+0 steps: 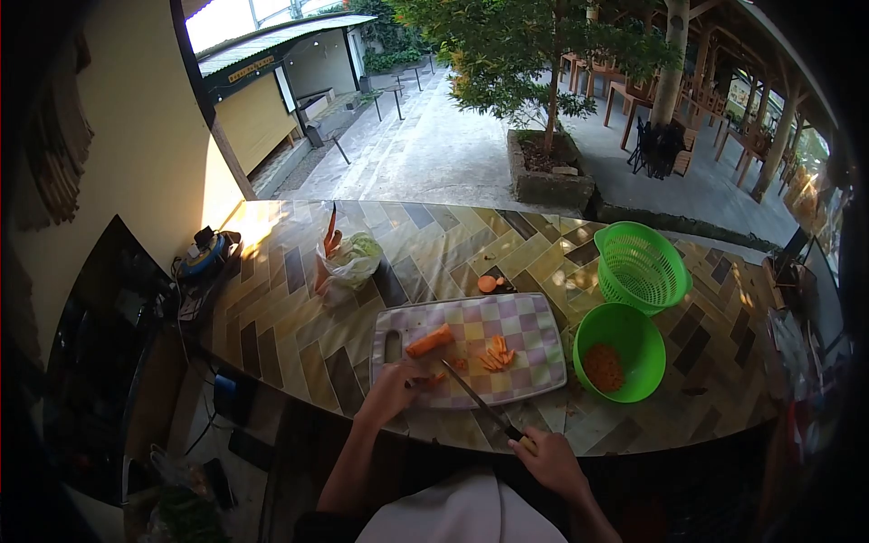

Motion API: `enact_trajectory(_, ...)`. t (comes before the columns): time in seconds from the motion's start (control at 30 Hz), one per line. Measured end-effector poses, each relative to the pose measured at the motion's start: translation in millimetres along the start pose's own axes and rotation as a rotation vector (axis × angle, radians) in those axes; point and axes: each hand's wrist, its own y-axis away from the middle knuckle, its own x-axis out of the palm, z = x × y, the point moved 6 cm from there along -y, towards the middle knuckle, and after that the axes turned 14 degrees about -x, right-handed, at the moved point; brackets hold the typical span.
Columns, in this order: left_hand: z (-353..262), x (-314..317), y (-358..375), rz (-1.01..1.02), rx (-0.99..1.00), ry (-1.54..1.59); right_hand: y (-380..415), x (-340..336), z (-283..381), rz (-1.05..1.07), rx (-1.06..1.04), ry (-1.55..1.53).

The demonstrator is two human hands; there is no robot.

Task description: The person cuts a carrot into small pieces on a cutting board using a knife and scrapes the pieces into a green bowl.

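Observation:
A checkered cutting board [534,348] lies near the table's front edge. My right hand [550,460] is wrapped round the handle of a knife [475,395], whose blade reaches over the board. On the board's left part, my left hand [398,389] has its fingers bent down at small orange pieces; what they grip is too small to tell. Just above it rests a thick carrot piece [429,340]. Carrot strips [497,354] lie in a pile right of the blade. To the right, a green bowl [649,353] holds chopped orange bits [603,366].
A green basket [643,267] stands behind the bowl. Carrot ends [488,284] lie behind the board. At the back left of the table [290,335] is a plastic bag with a cabbage [360,256] and carrots. A power strip with cables [204,253] sits at the left edge.

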Motion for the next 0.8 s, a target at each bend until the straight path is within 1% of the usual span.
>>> enact_trajectory(0.2, -2, 2, -2, -0.087, 0.012, -0.05, 0, 4, 5, 0.03, -0.013, 0.039)
enact_trajectory(0.3, -5, 2, 0, -0.073, -0.043, -0.01, 1, 5, 8, 0.034, -0.015, 0.031)
enact_trajectory(0.4, -10, 1, 4, -0.101, -0.014, 0.007, 2, 6, 8, 0.027, -0.014, 0.031)
enact_trajectory(0.5, -7, 5, 6, -0.138, 0.035, -0.078, 4, 12, 4, 0.03, -0.025, 0.026)
enact_trajectory(0.67, -12, 11, 12, -0.224, 0.078, -0.043, 6, 15, 6, 0.076, -0.03, 0.016)
enact_trajectory(0.8, -16, 12, 11, -0.269, 0.107, -0.029, 6, 16, 5, 0.073, -0.044, 0.05)
